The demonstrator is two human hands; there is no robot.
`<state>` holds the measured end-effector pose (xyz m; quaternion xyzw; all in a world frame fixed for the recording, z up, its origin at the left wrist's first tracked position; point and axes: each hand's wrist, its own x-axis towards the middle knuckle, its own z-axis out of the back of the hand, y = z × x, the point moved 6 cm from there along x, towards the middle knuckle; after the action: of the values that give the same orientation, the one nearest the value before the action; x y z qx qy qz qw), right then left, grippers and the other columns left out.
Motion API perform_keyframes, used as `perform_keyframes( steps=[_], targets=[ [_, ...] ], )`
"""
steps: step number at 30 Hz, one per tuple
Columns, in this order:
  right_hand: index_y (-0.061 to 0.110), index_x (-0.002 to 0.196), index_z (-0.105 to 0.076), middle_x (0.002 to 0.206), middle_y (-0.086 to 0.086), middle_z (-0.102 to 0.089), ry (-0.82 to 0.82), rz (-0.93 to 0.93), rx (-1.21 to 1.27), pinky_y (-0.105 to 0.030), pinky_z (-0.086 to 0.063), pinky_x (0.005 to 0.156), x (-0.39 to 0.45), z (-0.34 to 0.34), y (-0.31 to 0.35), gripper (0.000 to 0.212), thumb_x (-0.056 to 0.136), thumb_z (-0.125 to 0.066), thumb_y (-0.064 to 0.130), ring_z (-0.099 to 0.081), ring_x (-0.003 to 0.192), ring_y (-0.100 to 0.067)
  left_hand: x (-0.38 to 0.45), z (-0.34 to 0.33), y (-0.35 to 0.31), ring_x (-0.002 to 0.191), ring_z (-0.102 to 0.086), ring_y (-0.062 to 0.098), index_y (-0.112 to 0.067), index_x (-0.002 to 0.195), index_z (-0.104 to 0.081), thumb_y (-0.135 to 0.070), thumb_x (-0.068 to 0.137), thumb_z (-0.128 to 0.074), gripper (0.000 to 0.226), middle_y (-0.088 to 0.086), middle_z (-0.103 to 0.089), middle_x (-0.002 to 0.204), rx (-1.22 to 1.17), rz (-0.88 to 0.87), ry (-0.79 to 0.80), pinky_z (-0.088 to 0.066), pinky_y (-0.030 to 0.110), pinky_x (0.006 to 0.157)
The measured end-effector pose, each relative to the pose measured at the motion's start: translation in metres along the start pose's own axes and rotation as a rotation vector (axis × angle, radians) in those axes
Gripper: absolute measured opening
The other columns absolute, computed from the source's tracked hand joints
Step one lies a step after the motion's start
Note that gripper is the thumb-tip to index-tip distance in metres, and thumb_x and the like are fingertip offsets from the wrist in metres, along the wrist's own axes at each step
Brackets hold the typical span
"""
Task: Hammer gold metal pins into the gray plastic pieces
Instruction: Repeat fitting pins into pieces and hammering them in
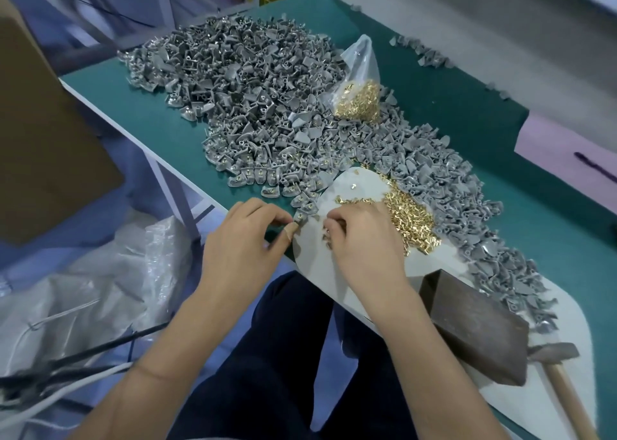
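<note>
Pins (412, 226) lay in a loose gold heap on the white mat (334, 266), just beyond your right hand (360, 239). They looked tiny, hard and slick, light enough to scatter at a nudge, so I'd say you had to pinch each one by its shank between fingertips. They were short and brassy, with more of them in the clear bag (359, 82) further back. Your right hand's fingers were curled down over a few strays at the heap's near edge; whether a pin was actually caught, I could not tell. Your left hand (243, 236) pinched a small gray plastic piece (300, 218) at the end of a row already carrying pins, thumb and forefinger narrow on it. Stiff, light moulding, that one, best held by its edges. Behind sat the great gray pile (247, 82), on the green table (467, 112). At your right waited the dark block (477, 326) and the hammer (554, 356), untouched.
</note>
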<state>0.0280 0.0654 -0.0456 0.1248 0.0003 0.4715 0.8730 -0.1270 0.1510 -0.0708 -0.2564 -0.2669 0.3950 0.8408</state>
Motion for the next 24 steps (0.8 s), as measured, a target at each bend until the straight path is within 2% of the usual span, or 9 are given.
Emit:
perform_keyframes(
  steps=[3, 6, 10, 16, 18, 21, 24],
  targets=[
    [0.028, 0.093, -0.075, 0.093, 0.006, -0.067, -0.024, 0.022, -0.008, -0.033, -0.037, 0.071, -0.002, 0.000, 0.000, 0.025, 0.098, -0.059, 0.046, -0.046, 0.099, -0.018, -0.002, -0.001, -0.005, 0.092, -0.052, 0.009, -0.033, 0.092, -0.067, -0.036, 0.091, -0.065, 0.003, -0.016, -0.058, 0.093, 0.006, -0.017, 0.003, -0.041, 0.026, 0.064],
    [0.030, 0.105, -0.074, 0.098, 0.008, -0.067, -0.082, 0.000, 0.079, -0.033, -0.040, 0.075, -0.001, 0.001, 0.005, 0.025, 0.097, -0.060, 0.049, -0.047, 0.100, -0.017, -0.004, -0.004, -0.007, 0.093, -0.054, 0.011, -0.031, 0.095, -0.068, -0.034, 0.091, -0.065, 0.006, -0.016, -0.059, 0.094, 0.016, -0.022, 0.018, -0.039, 0.024, 0.065],
    [0.033, 0.098, -0.077, 0.093, 0.009, -0.063, -0.077, 0.018, 0.070, -0.030, -0.034, 0.069, 0.003, -0.004, 0.017, 0.019, 0.096, -0.062, 0.045, -0.046, 0.096, -0.016, -0.007, -0.004, -0.010, 0.091, -0.055, 0.011, -0.030, 0.095, -0.067, -0.036, 0.091, -0.065, 0.008, -0.016, -0.059, 0.094, 0.009, -0.032, 0.002, -0.048, 0.028, 0.065],
    [0.024, 0.091, -0.074, 0.094, 0.007, -0.063, -0.055, 0.056, -0.036, -0.031, -0.043, 0.073, 0.001, -0.001, 0.016, 0.020, 0.097, -0.059, 0.036, -0.048, 0.097, -0.017, -0.009, -0.006, -0.020, 0.090, -0.053, 0.008, -0.032, 0.091, -0.065, -0.037, 0.091, -0.067, 0.005, -0.017, -0.058, 0.092, 0.008, -0.053, 0.000, -0.044, 0.025, 0.059],
    [0.022, 0.087, -0.072, 0.093, 0.006, -0.062, -0.128, 0.054, 0.043, -0.032, -0.046, 0.072, -0.008, 0.012, 0.010, 0.013, 0.092, -0.065, 0.032, -0.052, 0.095, -0.017, -0.009, -0.006, -0.029, 0.090, -0.055, 0.007, -0.031, 0.091, -0.066, -0.037, 0.093, -0.065, 0.007, -0.016, -0.059, 0.093, -0.024, -0.085, -0.001, -0.046, 0.026, 0.059],
    [0.027, 0.084, -0.066, 0.088, 0.012, -0.063, -0.277, 0.000, 0.223, -0.031, -0.048, 0.063, -0.027, 0.036, -0.012, 0.005, 0.088, -0.068, 0.029, -0.058, 0.081, -0.012, -0.010, -0.009, -0.045, 0.089, -0.058, 0.009, -0.025, 0.093, -0.070, -0.033, 0.095, -0.065, 0.009, -0.015, -0.060, 0.092, -0.112, -0.165, 0.006, -0.048, 0.030, 0.062],
    [0.029, 0.089, -0.064, 0.083, 0.014, -0.066, -0.266, -0.082, 0.474, -0.037, -0.054, 0.067, -0.046, 0.045, -0.049, 0.007, 0.088, -0.068, 0.023, -0.063, 0.076, -0.009, -0.012, -0.019, -0.065, 0.088, -0.058, 0.008, -0.023, 0.093, -0.071, -0.028, 0.095, -0.066, 0.007, -0.014, -0.059, 0.091, -0.223, -0.218, 0.075, -0.050, 0.034, 0.067]
  ],
)
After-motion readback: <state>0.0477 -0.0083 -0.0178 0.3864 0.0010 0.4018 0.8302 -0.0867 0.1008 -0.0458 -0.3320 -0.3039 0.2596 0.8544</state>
